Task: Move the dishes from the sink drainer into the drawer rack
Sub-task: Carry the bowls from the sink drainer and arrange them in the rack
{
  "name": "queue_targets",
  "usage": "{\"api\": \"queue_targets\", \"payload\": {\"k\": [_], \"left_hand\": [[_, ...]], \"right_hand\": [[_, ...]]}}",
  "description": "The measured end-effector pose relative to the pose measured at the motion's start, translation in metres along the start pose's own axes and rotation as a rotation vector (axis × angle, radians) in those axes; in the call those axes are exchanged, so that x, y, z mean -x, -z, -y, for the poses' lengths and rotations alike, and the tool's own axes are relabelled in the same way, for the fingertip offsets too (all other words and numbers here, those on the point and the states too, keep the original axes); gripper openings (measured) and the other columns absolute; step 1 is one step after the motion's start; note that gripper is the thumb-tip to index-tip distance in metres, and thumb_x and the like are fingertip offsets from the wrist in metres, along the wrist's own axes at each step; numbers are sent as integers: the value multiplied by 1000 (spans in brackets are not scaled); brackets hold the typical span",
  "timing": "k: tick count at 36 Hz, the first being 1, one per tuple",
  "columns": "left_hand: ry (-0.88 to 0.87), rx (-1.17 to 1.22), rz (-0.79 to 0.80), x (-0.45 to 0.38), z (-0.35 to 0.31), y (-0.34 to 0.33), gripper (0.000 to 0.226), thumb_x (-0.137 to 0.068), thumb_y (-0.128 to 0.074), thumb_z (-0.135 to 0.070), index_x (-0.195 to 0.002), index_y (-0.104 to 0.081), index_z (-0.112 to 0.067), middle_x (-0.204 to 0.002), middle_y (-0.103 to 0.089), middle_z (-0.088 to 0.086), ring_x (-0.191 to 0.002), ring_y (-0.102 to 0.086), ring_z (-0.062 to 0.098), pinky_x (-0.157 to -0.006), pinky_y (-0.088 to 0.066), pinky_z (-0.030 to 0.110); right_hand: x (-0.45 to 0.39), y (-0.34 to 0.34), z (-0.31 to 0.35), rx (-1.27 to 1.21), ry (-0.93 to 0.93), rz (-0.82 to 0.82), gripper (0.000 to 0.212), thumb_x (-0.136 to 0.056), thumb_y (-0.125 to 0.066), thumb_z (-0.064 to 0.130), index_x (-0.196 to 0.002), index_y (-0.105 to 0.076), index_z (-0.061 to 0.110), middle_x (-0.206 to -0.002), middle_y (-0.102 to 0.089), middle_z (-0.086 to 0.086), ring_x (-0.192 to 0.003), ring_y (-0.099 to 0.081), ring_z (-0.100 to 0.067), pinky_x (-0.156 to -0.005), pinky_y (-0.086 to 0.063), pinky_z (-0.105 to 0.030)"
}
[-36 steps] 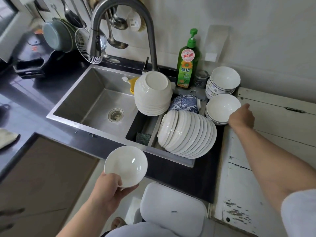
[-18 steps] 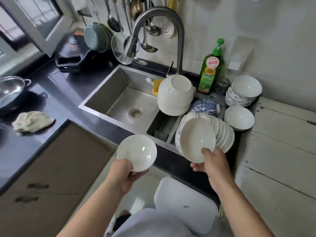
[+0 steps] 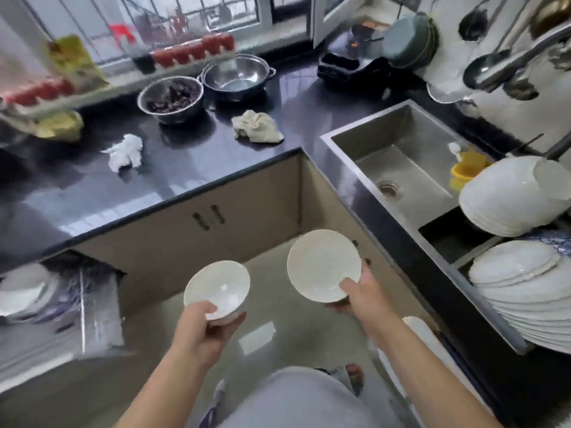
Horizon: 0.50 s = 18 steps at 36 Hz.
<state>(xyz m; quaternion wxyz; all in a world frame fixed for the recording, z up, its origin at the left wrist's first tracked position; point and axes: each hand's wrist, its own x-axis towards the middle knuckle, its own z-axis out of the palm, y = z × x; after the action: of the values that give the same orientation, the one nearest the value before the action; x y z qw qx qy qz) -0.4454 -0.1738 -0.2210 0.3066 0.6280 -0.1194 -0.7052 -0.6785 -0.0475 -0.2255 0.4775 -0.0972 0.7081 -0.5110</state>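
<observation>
Both hands have swung away from the drainer since half a second ago: the bowls they carry now hang over the floor in the corner of the counters, and the sink has slid off to the right of them.

From the head camera, a dark L-shaped counter (image 3: 185, 168) wraps beyond and to the left of the hands, with beige cabinet doors (image 3: 191, 239) beneath it and a pale glossy floor (image 3: 278, 329) under the bowls. Beyond the left hand on the counter lie a crumpled white tissue (image 3: 126, 152), a beige rag (image 3: 256, 126) and two metal bowls (image 3: 171, 99), with a window behind them. Right of the right hand is the steel sink (image 3: 398, 168), and past it a stack of upturned white bowls (image 3: 513, 199) and a row of white plates (image 3: 525, 291) leaning in the drainer. Far left of the left hand, low down, the open drawer rack (image 3: 46, 301) shows blurred, with white dishes in it.

The left hand (image 3: 213, 327) grasps a small white bowl (image 3: 217, 290) at its near rim, thumb inside, fingers beneath, the bowl roughly level. The right hand (image 3: 363, 296) grasps a second white bowl (image 3: 323, 265) the same way, thumb on the inside, tilted so that its hollow faces the camera. The two bowls are near each other but apart.
</observation>
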Motion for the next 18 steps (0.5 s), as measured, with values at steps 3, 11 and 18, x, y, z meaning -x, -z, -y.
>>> {"api": "queue_targets", "payload": {"k": [3,11,18], "left_hand": [[-4,106,-47,-2,-25,63,42,-92,-40,5,-131,-48,-8,-113,-59,19,-100,-63,41,-87,-54,59],[-98,299,-128,-17,-100,296,33,-94,-45,-9,-124,-57,-13,-119,-62,23,-98,-64,44,-89,-54,64],[-84,583,-254,-10,-137,451,36,-94,-45,-10,-129,-52,-9,-111,-60,20,-92,-62,42,-55,-62,53]], "right_hand": [[14,-74,-7,54,-21,176,47,-97,-44,-2,-128,-49,32,-120,-65,-5,-79,-73,-25,-58,-55,-28],[65,-286,-72,-26,-93,426,41,-99,-53,8,-133,-50,31,-124,-64,-13,-77,-71,-29,-77,-52,-42],[112,-430,-108,-11,-243,520,37,-99,-53,9,-135,-49,19,-117,-61,-19,-85,-68,-36,-77,-51,-41]]}}
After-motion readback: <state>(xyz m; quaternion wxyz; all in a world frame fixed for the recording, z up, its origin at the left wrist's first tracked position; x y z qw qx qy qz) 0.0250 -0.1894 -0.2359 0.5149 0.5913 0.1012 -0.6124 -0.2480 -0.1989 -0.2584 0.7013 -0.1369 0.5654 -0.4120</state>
